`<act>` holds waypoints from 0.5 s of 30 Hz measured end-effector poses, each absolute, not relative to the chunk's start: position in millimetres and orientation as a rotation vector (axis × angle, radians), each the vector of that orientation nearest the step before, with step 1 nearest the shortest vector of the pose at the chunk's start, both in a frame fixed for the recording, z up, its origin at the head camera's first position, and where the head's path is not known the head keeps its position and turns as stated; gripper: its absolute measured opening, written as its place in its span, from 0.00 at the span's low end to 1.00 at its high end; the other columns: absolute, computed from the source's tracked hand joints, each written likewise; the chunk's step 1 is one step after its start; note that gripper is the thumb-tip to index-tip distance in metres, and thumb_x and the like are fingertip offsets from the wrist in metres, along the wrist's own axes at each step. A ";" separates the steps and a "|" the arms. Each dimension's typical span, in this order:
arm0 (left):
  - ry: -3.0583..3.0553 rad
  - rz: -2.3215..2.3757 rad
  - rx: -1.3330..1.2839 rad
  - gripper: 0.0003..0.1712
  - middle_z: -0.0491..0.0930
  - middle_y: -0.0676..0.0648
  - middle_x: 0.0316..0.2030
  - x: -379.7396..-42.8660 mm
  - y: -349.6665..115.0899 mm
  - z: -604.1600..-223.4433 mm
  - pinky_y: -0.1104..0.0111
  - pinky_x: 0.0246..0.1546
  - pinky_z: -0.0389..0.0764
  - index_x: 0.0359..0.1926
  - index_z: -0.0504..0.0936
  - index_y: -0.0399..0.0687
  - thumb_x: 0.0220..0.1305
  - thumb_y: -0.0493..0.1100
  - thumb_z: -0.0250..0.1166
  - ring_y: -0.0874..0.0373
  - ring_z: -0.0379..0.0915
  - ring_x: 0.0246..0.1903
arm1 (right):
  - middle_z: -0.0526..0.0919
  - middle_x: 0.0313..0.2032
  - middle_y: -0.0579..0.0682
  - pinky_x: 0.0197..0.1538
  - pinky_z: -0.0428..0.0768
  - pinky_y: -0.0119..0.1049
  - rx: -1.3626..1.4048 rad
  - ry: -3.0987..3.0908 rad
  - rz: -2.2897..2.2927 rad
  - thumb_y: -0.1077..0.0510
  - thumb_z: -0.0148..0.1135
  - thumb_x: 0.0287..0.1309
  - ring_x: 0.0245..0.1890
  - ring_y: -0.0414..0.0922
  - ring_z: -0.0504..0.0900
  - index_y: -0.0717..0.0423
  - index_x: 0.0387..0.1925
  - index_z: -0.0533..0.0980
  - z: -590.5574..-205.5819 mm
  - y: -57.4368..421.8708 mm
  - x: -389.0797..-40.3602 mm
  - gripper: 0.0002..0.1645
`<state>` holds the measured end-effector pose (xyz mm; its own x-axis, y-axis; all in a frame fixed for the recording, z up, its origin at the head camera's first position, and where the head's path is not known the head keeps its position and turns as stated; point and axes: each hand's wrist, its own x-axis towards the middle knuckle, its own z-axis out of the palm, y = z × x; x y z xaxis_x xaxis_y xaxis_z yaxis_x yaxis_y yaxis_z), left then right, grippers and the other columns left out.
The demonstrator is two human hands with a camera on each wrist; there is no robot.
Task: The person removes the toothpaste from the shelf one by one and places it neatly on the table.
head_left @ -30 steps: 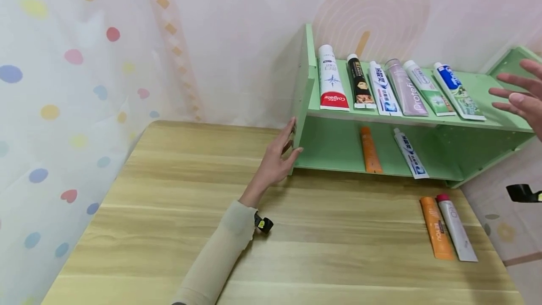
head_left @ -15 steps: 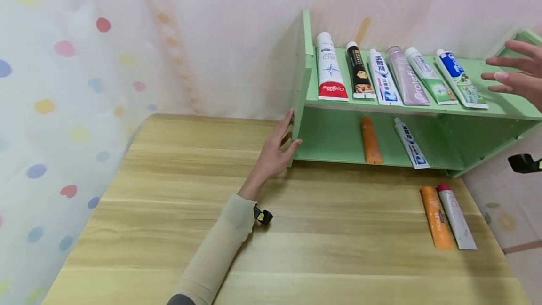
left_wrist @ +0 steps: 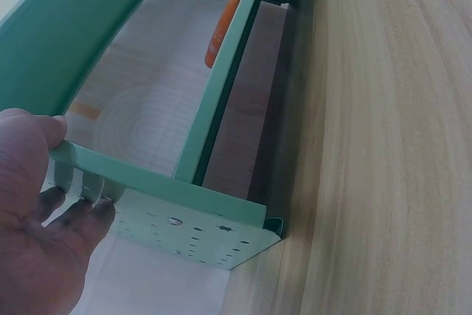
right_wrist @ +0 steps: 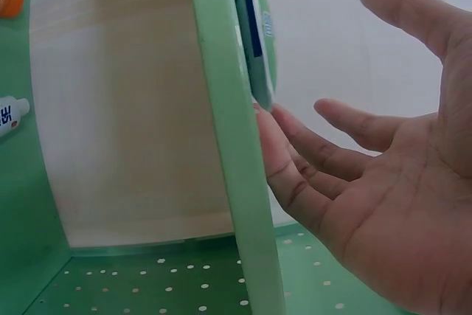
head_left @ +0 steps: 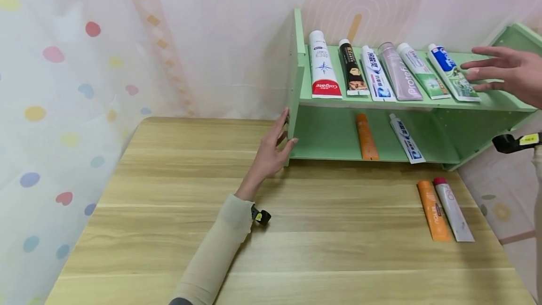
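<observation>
The wood-grain counter (head_left: pixel 330 267) bears a green, two-tier shelf unit (head_left: pixel 298 32). The left hand (head_left: pixel 270 155) pinches its side panel (left_wrist: pixel 192 228), fingers outside, presumably for steadying. The right hand (head_left: pixel 514 73), fingers spread, holds nothing beside the blue, white and green plastic tube (head_left: pixel 453 73); contact undetermined. That tube ends the upper tier's row, after five other plastic tubes (head_left: pixel 400 72). Lower tier: a plain orange tube (head_left: pixel 366 138) and a slim white-and-blue tube (head_left: pixel 407 139), apart. Off the unit: a lettered orange tube (head_left: pixel 434 211) beside a red-capped pale tube (head_left: pixel 454 208).
</observation>
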<state>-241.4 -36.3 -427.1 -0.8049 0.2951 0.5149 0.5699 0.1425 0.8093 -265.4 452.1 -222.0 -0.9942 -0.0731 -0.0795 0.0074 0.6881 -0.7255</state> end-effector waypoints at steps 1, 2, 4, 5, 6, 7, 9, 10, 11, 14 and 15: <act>-2.187 -1.715 -0.845 0.44 0.50 0.36 0.80 -243.5 -36.6 -429.3 0.40 0.70 0.71 0.81 0.47 0.37 0.72 0.28 0.60 0.37 0.53 0.78 | 0.70 0.61 0.29 0.42 0.78 0.14 -0.041 2.793 -1.184 0.50 0.52 0.77 0.43 0.19 0.75 0.41 0.83 0.37 -220.4 449.8 -266.8 0.47; -2.189 -1.707 -0.840 0.45 0.51 0.37 0.81 -246.3 -36.9 -432.5 0.40 0.70 0.71 0.81 0.47 0.39 0.72 0.29 0.60 0.38 0.53 0.78 | 0.71 0.59 0.28 0.41 0.79 0.15 -0.021 2.790 -1.169 0.49 0.53 0.77 0.43 0.19 0.75 0.41 0.83 0.38 -219.2 448.0 -268.4 0.47; -2.191 -1.694 -0.836 0.45 0.51 0.39 0.81 -251.7 -37.6 -438.6 0.43 0.71 0.72 0.82 0.47 0.41 0.72 0.30 0.60 0.40 0.53 0.78 | 0.71 0.64 0.29 0.40 0.78 0.15 0.018 2.792 -1.104 0.46 0.53 0.76 0.44 0.21 0.72 0.40 0.83 0.38 -217.2 445.0 -272.1 0.47; -2.199 -1.686 -0.831 0.45 0.51 0.41 0.81 -253.5 -38.2 -440.9 0.45 0.71 0.72 0.82 0.47 0.44 0.73 0.31 0.60 0.43 0.53 0.78 | 0.70 0.68 0.32 0.39 0.78 0.15 0.034 2.796 -1.065 0.45 0.53 0.76 0.44 0.21 0.71 0.40 0.83 0.38 -216.3 443.9 -274.2 0.47; -2.203 -1.678 -0.830 0.46 0.51 0.43 0.81 -254.8 -38.8 -442.6 0.47 0.71 0.73 0.83 0.47 0.46 0.73 0.32 0.61 0.44 0.54 0.78 | 0.68 0.72 0.38 0.39 0.78 0.15 0.044 2.799 -1.023 0.44 0.53 0.76 0.46 0.23 0.70 0.40 0.83 0.38 -215.6 443.4 -276.5 0.48; -2.208 -1.671 -0.831 0.46 0.51 0.44 0.81 -255.5 -39.3 -443.6 0.49 0.71 0.73 0.83 0.47 0.48 0.73 0.33 0.61 0.45 0.54 0.78 | 0.64 0.77 0.46 0.38 0.78 0.16 0.053 2.798 -0.982 0.43 0.53 0.76 0.49 0.26 0.70 0.39 0.83 0.37 -215.0 443.2 -278.6 0.48; -2.206 -1.665 -0.841 0.46 0.51 0.46 0.81 -255.9 -39.9 -444.7 0.51 0.71 0.74 0.83 0.47 0.50 0.73 0.34 0.61 0.46 0.54 0.78 | 0.50 0.81 0.62 0.38 0.78 0.17 0.064 2.792 -0.906 0.40 0.53 0.75 0.54 0.33 0.69 0.40 0.83 0.35 -213.7 442.8 -282.3 0.51; -2.207 -1.663 -0.846 0.46 0.51 0.46 0.81 -255.7 -40.2 -444.9 0.52 0.71 0.74 0.83 0.47 0.50 0.73 0.34 0.61 0.46 0.54 0.78 | 0.47 0.80 0.66 0.37 0.78 0.17 0.080 2.796 -0.866 0.39 0.54 0.74 0.54 0.34 0.69 0.40 0.83 0.35 -213.4 442.2 -283.8 0.52; -2.209 -1.658 -0.850 0.46 0.51 0.47 0.81 -255.5 -40.4 -445.4 0.53 0.71 0.74 0.83 0.47 0.51 0.73 0.35 0.61 0.47 0.54 0.78 | 0.47 0.80 0.68 0.37 0.78 0.18 0.084 2.794 -0.841 0.39 0.55 0.73 0.53 0.37 0.70 0.41 0.83 0.35 -213.0 442.6 -285.8 0.53; -2.212 -1.656 -0.860 0.46 0.51 0.47 0.82 -255.1 -39.9 -444.7 0.53 0.71 0.73 0.83 0.47 0.48 0.74 0.35 0.61 0.46 0.54 0.78 | 0.47 0.79 0.70 0.36 0.79 0.21 0.091 2.787 -0.791 0.38 0.60 0.71 0.50 0.39 0.71 0.43 0.83 0.35 -211.1 443.0 -289.4 0.57; -2.218 -1.654 -0.858 0.46 0.51 0.47 0.82 -255.1 -39.6 -444.4 0.54 0.71 0.73 0.83 0.46 0.48 0.74 0.35 0.61 0.46 0.54 0.78 | 0.47 0.79 0.70 0.36 0.80 0.21 0.092 2.783 -0.785 0.39 0.61 0.70 0.49 0.38 0.72 0.44 0.83 0.35 -210.3 443.0 -289.8 0.58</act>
